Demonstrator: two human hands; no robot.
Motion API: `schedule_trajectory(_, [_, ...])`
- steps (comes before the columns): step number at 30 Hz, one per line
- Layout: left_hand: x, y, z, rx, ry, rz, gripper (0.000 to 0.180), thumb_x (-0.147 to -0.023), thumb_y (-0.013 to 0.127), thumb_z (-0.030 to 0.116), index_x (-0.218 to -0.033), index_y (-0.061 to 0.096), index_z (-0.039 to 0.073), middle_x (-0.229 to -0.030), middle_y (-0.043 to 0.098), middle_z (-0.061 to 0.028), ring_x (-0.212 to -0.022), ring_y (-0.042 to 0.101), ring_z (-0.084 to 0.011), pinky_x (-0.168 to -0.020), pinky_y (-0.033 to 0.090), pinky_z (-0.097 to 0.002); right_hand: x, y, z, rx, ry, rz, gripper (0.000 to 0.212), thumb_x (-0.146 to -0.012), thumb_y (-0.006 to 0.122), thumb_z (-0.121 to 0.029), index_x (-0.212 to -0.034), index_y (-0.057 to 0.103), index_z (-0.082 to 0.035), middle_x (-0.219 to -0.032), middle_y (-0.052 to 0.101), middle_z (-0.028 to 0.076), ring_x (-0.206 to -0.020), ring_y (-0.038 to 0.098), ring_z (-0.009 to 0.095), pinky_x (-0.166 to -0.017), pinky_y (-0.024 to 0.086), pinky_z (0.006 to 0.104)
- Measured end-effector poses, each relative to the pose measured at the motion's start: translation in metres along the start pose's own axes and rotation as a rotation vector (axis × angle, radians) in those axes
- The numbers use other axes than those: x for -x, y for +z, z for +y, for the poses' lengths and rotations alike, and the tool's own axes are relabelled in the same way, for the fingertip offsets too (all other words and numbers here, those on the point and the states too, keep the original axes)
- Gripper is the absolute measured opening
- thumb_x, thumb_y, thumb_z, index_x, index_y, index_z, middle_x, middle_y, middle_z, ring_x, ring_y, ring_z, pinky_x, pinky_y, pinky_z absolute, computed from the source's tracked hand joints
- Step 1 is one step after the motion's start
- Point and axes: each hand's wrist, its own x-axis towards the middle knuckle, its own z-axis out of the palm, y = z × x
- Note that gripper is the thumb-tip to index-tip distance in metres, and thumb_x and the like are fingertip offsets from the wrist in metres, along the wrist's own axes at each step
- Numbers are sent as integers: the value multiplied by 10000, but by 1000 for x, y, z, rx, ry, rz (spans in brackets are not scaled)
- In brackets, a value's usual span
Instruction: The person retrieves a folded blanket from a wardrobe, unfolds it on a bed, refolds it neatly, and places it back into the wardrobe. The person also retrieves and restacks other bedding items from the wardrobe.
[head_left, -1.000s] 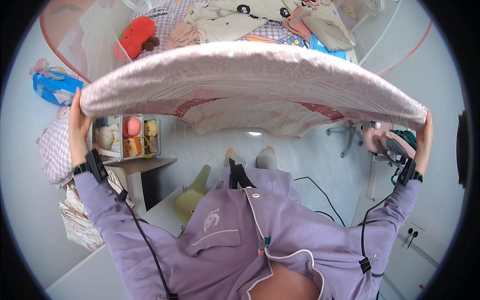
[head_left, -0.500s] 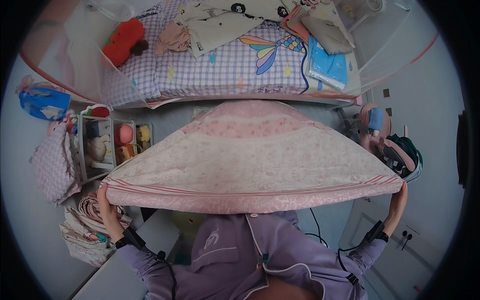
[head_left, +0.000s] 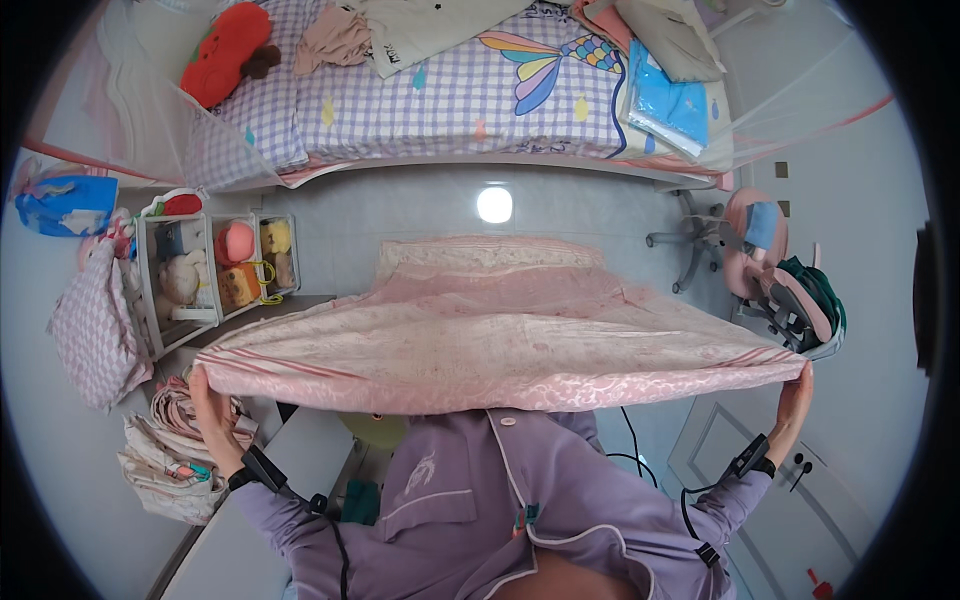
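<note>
The pink and white cloth (head_left: 500, 335) hangs in front of the person's waist, its near edge drawn nearly straight from side to side. The left hand (head_left: 211, 410) is closed on one end of that edge and the right hand (head_left: 794, 405) on the other; some fingers are hidden by the fabric.

A second ago the cloth was swung up and out before the bed (head_left: 430, 115); half a second ago it came down toward the person, billowed, its far part reaching the bed's side. Now that part has sunk and drawn back, baring the floor (head_left: 350, 215) between. I judge the air has mostly left it and the shake is nearly spent, leaving the near edge taut and the rest loosely creased. Whether the far end touches the floor I cannot tell.

The toy rack (head_left: 213, 270) stands at the left, the pink chair (head_left: 745, 215) at the right.
</note>
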Motion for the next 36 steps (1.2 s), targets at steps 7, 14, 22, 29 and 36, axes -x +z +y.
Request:
schedule_trajectory(7, [8, -25, 3, -430, -457, -307, 302, -950, 515, 231, -1156, 553, 14, -1106, 607, -65, -984, 583, -149, -849, 470, -296, 20, 1, -11, 253, 323, -9, 340, -956, 494, -311, -1123, 573, -25, -1081, 625, 81, -959, 598, 161, -834, 480, 309])
schedule_trajectory(14, [-11, -10, -45, -37, -225, -74, 467, -883, 602, 304, -1230, 491, 13, -1120, 586, -78, -989, 574, -170, -852, 477, -296, 10, 70, -1, 66, 24, -131, 389, -910, 560, -327, -1163, 558, -31, -1041, 627, 52, -891, 593, 165, -809, 475, 298])
schedule_trajectory(22, [-50, 22, -46, -128, -234, -4, 377, -938, 522, 346, -1109, 563, 12, -1086, 620, -69, -965, 596, -158, -861, 456, -302, -31, 82, 14, 356, 195, -118, 377, -917, 557, -311, -1125, 573, 4, -1042, 626, 75, -937, 585, 143, -852, 445, 293])
schedule_trajectory(29, [-2, -16, 7, -165, -477, 3, 359, -912, 568, 300, -1121, 569, 8, -1079, 633, -75, -968, 618, -172, -812, 502, -306, 7, 33, -23, 461, 374, -69, 390, -870, 618, -308, -1083, 598, 18, -982, 647, 76, -852, 619, 157, -752, 486, 281])
schedule_trajectory(36, [8, -33, -10, -533, -703, -89, 409, -845, 661, 281, -1119, 572, -10, -1007, 655, -80, -866, 641, -180, -741, 514, -293, 12, 7, 9, 499, 564, -39, 370, -801, 702, -275, -1000, 599, 20, -865, 635, 54, -762, 612, 141, -673, 493, 267])
